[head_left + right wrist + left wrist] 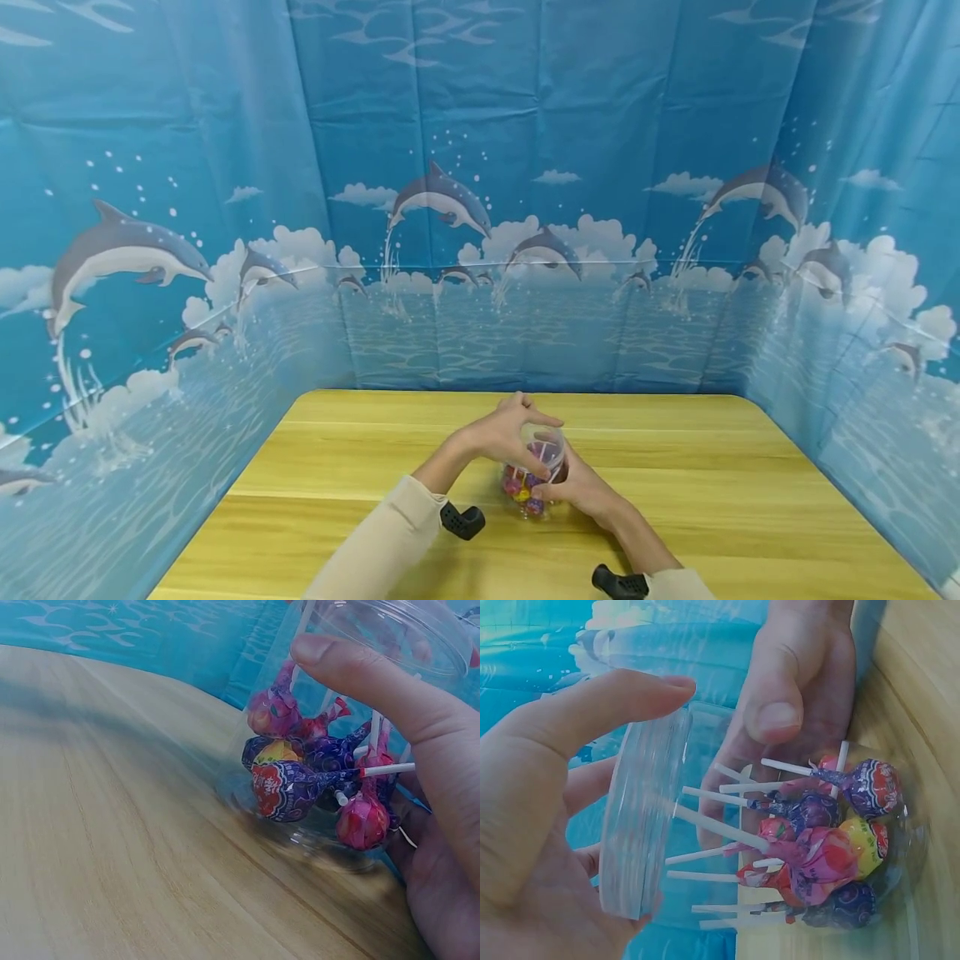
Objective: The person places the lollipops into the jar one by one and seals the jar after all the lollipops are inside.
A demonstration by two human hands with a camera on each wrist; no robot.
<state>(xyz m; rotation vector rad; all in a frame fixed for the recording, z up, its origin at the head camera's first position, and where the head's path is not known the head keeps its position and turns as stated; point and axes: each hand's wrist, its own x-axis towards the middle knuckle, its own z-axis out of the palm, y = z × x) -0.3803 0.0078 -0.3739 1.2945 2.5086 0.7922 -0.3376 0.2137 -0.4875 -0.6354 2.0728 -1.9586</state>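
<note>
A clear plastic jar (552, 457) of lollipops is held between both hands over the middle of the table. My left hand (501, 435) grips its clear lid (639, 825) from above, the thumb and fingers spread around the rim. Around the jar's side my right hand (588, 493) is wrapped, its thumb lying along the wall in the right wrist view. Several lollipops (296, 787) in purple, pink, red and yellow wrappers lie at the jar's bottom, white sticks pointing mostly up toward the lid. The jar's base is close over the tabletop.
The yellow wood-grain table (337, 475) has rounded far corners. Blue curtains (480, 333) printed with dolphins and clouds hang behind it and along both sides. A black wrist mount (462, 521) sits on the left wrist and another black mount (619, 582) on the right.
</note>
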